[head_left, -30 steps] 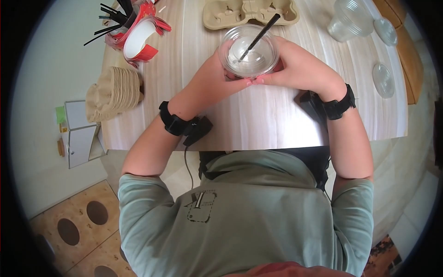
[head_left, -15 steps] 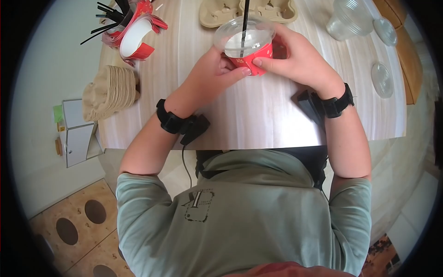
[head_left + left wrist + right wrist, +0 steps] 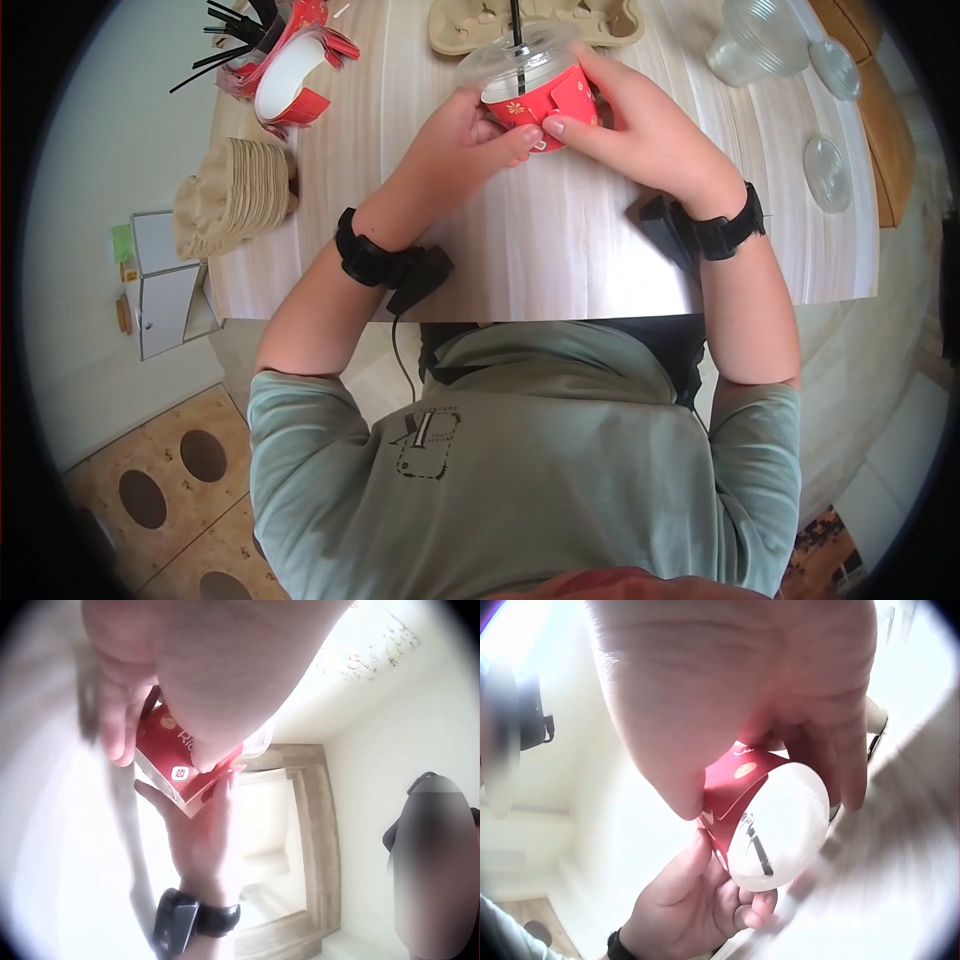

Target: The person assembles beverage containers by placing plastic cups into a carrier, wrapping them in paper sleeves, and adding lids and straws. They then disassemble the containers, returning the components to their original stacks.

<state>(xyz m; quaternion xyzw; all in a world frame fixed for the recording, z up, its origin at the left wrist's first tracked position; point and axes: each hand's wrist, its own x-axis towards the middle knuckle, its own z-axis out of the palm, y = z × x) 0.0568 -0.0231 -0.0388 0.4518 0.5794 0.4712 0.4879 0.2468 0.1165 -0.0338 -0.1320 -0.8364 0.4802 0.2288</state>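
Hands (image 3: 450, 145) grip the red-sleeved clear cup (image 3: 540, 74) between them.

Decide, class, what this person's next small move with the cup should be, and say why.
Probably ease the clear cup forward toward the carrier: the red sleeve is around it, the straw is in, the left hand and right hand grip it, and the carrier lies just beyond.

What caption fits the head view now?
Left hand and right hand hold a clear cup in a red sleeve, black straw inside, near a drink carrier.
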